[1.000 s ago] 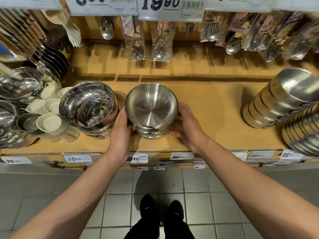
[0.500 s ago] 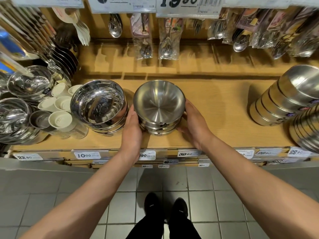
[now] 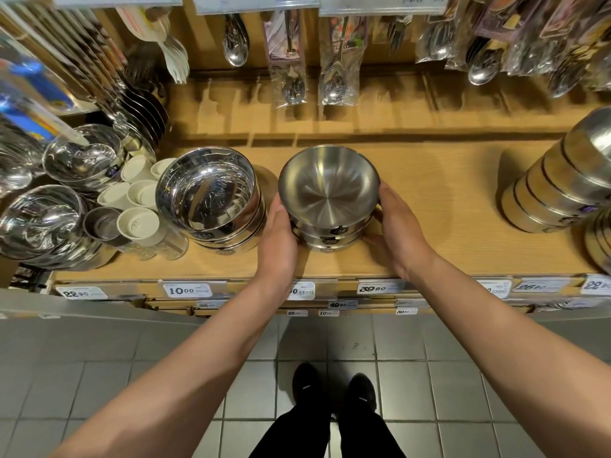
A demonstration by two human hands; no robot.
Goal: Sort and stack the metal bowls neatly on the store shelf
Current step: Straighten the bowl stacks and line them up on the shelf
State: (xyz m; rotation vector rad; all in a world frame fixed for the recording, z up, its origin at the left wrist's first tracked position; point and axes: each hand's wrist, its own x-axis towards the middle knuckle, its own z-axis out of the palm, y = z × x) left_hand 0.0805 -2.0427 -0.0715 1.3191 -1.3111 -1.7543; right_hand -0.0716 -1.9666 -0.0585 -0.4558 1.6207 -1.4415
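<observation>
Left hand (image 3: 277, 238): cupping the left side of the brushed bowl stack (image 3: 329, 196), fingers curled around it.
Right hand (image 3: 398, 231): gripping the same stack's right side.
Stack: sitting between both hands on the wooden shelf (image 3: 439, 206).
Shiny bowl stack (image 3: 210, 200): just left of the left hand.
Leaning bowls (image 3: 558, 186): well right of the right hand.
</observation>
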